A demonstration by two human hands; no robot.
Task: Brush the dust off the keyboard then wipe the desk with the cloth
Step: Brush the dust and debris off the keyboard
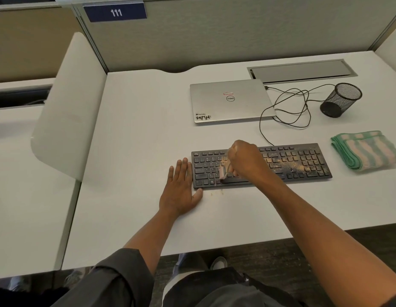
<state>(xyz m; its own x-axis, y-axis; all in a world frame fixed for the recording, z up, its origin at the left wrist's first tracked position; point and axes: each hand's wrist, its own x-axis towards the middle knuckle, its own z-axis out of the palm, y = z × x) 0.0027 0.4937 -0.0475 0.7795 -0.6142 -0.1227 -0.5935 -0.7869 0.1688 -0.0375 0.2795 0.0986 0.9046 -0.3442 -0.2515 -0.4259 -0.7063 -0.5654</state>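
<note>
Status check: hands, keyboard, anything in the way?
Right hand grips brush on keyboard; left hand flat beside it. Dust thick on the right half. Cloth unused. Nothing blocking.

A dark blue rectangular sign [114, 12] fixed at the top of the grey fabric partition [214, 34] carries the white number 111. The closed silver laptop [231, 100] on the white desk shows a round Dell logo at the middle of its lid, seen upside down. Above that logo sits a small red-and-white sticker whose print is too small to read. Near the lid's front left corner is a sticker with large black letters reading WMN; the small line above it is unclear.
</note>
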